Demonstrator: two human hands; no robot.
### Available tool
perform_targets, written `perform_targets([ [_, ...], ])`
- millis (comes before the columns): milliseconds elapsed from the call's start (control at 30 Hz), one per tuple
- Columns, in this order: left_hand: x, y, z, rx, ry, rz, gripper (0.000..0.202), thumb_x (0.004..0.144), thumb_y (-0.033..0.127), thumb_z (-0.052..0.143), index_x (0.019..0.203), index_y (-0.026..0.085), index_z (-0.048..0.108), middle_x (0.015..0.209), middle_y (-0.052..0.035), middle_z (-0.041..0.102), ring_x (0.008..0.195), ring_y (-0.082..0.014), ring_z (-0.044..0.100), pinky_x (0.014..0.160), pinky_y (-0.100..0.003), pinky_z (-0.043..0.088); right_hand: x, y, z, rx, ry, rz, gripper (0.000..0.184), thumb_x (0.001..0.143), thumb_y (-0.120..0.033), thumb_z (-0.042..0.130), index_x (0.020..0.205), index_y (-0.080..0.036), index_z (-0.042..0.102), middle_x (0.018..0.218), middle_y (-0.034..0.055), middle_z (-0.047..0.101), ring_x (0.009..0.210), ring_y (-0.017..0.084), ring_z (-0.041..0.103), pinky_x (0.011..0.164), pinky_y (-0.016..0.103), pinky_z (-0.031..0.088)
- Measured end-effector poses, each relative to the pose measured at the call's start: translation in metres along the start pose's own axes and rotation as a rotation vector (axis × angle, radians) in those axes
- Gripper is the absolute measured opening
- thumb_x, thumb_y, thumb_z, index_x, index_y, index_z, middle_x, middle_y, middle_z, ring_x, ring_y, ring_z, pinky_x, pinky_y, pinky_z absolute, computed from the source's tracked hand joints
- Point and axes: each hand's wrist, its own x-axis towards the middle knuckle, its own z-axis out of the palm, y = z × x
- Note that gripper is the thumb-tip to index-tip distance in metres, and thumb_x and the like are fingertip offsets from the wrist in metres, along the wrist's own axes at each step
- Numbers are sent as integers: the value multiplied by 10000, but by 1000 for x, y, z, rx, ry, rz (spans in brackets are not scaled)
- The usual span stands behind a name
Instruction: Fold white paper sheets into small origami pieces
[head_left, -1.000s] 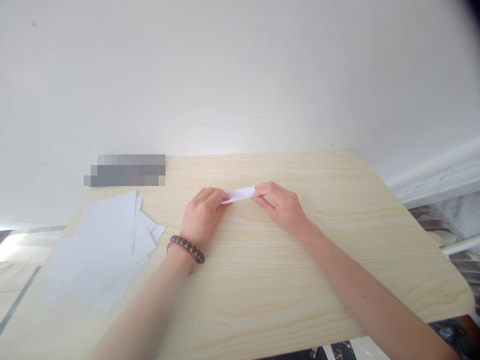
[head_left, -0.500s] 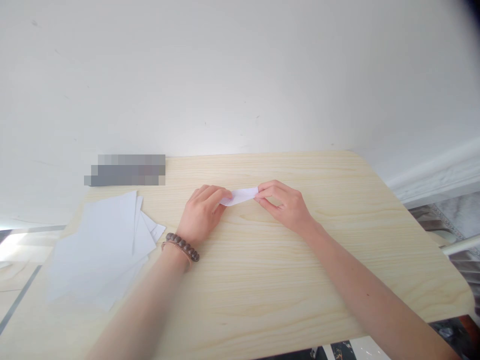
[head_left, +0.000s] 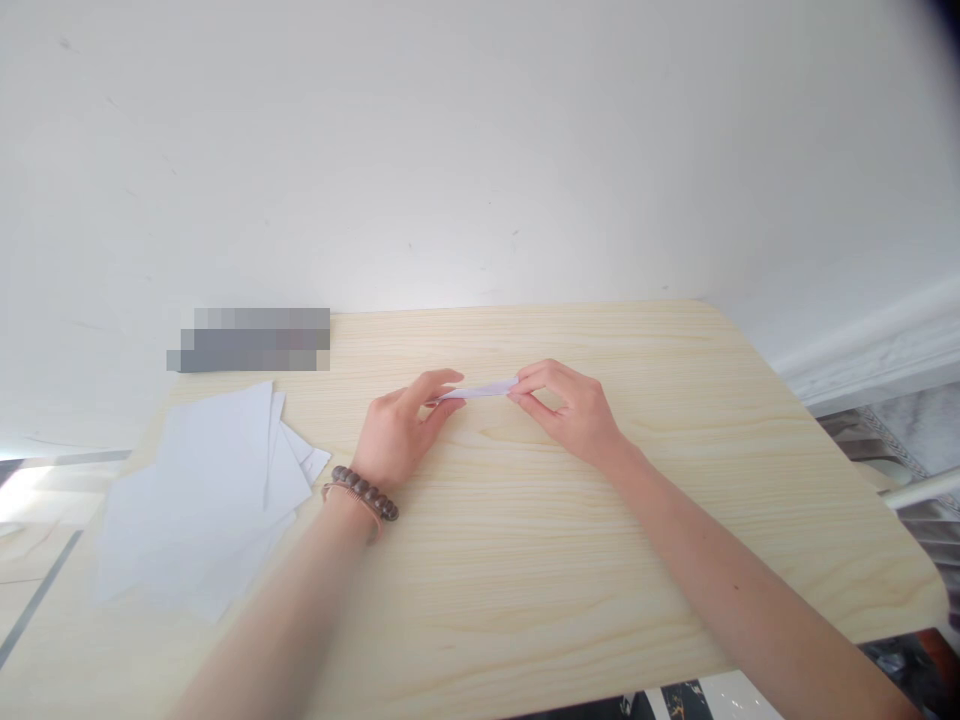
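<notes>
A narrow piece of folded white paper (head_left: 486, 389) is stretched between my hands, just over the middle of the table. My left hand (head_left: 405, 420), with a dark bead bracelet (head_left: 364, 490) at its wrist, holds the left end; the thumb lies along the near edge and the index finger is raised above it. At the other end, my right hand (head_left: 566, 405) pinches the paper between thumb and fingertips. The paper shows almost edge-on, so its folds are hard to make out.
Loose white sheets (head_left: 210, 490) lie overlapping on the left of the pale wooden table (head_left: 525, 560). Behind them, against the white wall (head_left: 480, 150), is a blurred-out grey object (head_left: 251, 345). The table's right edge slants towards me.
The paper has tipped from showing its flat face to nearly edge-on. My left index finger has lifted off it and the left thumb has come into sight. My right hand has hardly moved.
</notes>
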Motion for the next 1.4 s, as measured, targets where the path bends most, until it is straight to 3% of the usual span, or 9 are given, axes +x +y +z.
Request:
perform_targets([
  [133, 1, 0, -2, -37, -19, -119, 158, 760, 338, 637, 886, 243, 630, 720, 50, 695, 588, -121, 627, 560, -213, 476, 0, 1, 1, 26, 35, 67, 66, 819, -203, 545, 765, -209, 582, 826, 16, 643, 768, 138, 621, 705, 277, 505],
  [233, 2, -2, -1, 19, -63, -48, 122, 778, 334, 610, 806, 217, 632, 721, 29, 685, 626, -139, 618, 598, -241, 471, -2, 0, 2, 52, 21, 164, 29, 798, -220, 579, 812, -211, 556, 809, 1, 647, 742, 136, 634, 701, 274, 515],
  [333, 2, -2, 2, 67, -65, 58, 156, 777, 317, 613, 892, 213, 625, 808, 0, 688, 766, -175, 613, 736, -299, 463, -4, -3, 4, 82, 1, 220, 165, 772, -230, 619, 910, -215, 528, 818, -11, 650, 726, 126, 644, 713, 264, 521],
  [500, 0, 6, 4, -6, -16, 123, 139, 794, 318, 602, 853, 204, 656, 784, -2, 696, 744, -154, 602, 774, -286, 448, -4, -8, 8, 80, -50, 90, 76, 798, -202, 588, 873, -206, 580, 808, 0, 656, 715, 114, 628, 687, 238, 510],
  [667, -2, 18, -2, -208, -130, -162, 219, 777, 400, 595, 785, 202, 688, 755, 3, 703, 641, -135, 611, 592, -220, 447, -1, -11, 8, 105, 11, -17, 64, 807, -158, 574, 821, -197, 622, 794, 16, 657, 721, 112, 615, 674, 234, 501],
  [800, 0, 25, -6, -479, -286, -392, 317, 744, 436, 620, 923, 178, 668, 643, -7, 681, 598, -152, 610, 540, -223, 446, -1, -11, 7, 70, 47, -97, 118, 811, -136, 566, 868, -207, 641, 835, 31, 656, 754, 115, 616, 675, 234, 506],
  [900, 3, 26, -9, -624, -364, -441, 309, 767, 430, 594, 910, 168, 675, 746, -38, 699, 674, -167, 624, 569, -226, 456, -2, -12, 6, 17, 25, -164, 147, 813, -121, 563, 889, -210, 652, 863, 41, 651, 759, 109, 614, 658, 221, 500],
  [1100, 10, 21, -15, -663, -427, -513, 277, 744, 434, 618, 846, 185, 687, 781, -14, 677, 674, -131, 580, 595, -203, 438, -4, -15, 6, -1, 26, -236, 178, 802, -133, 588, 942, -226, 647, 868, 35, 651, 741, 100, 611, 617, 205, 495],
  [1400, 13, 15, -21, -699, -567, -605, 302, 740, 466, 604, 785, 183, 699, 638, 5, 610, 511, -78, 463, 416, -167, 291, -3, -20, 8, 54, -46, -239, 195, 822, -100, 547, 956, -214, 631, 891, 45, 640, 774, 109, 609, 636, 225, 505],
])
